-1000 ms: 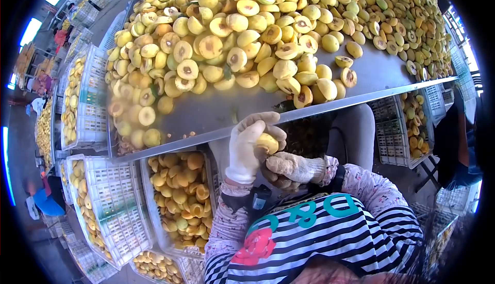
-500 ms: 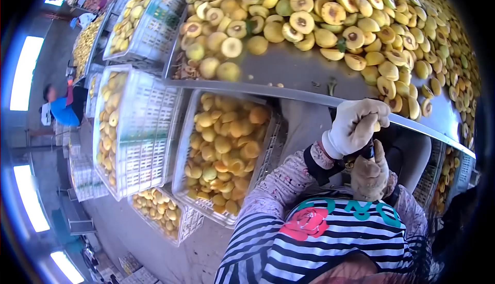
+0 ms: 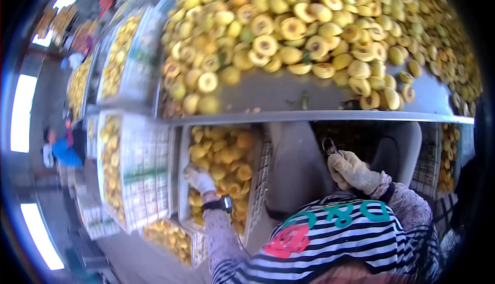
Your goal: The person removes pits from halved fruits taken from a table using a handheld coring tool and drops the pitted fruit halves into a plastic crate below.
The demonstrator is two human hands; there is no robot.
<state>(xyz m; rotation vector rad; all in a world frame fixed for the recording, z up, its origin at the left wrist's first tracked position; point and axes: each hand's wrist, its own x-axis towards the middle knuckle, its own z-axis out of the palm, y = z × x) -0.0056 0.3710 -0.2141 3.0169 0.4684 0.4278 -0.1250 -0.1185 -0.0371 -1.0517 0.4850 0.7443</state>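
My left hand (image 3: 199, 179), in a white glove, is over the left side of a white plastic crate (image 3: 184, 152) full of yellow fruit halves (image 3: 221, 160) that look like peaches. Its fingers look loosely spread, slightly blurred, with no fruit visible in them. In front of my body, my right hand (image 3: 356, 172) is closed around a small tool with a metal loop (image 3: 328, 145) sticking out past the fingers. Most of that tool's handle is hidden by the glove.
A metal table (image 3: 258, 90) ahead carries a large heap of halved fruit (image 3: 289, 28), with its raised edge (image 3: 309, 116) towards me. Stacked crates (image 3: 147, 170) of fruit stand at left. Another crate (image 3: 428, 165) is at right. A person in blue (image 3: 67, 152) is farther left.
My left hand has moved from beside the right hand, where both were together near the table edge, left and down to the crate. The right hand has lowered slightly, its loop tool now visible.
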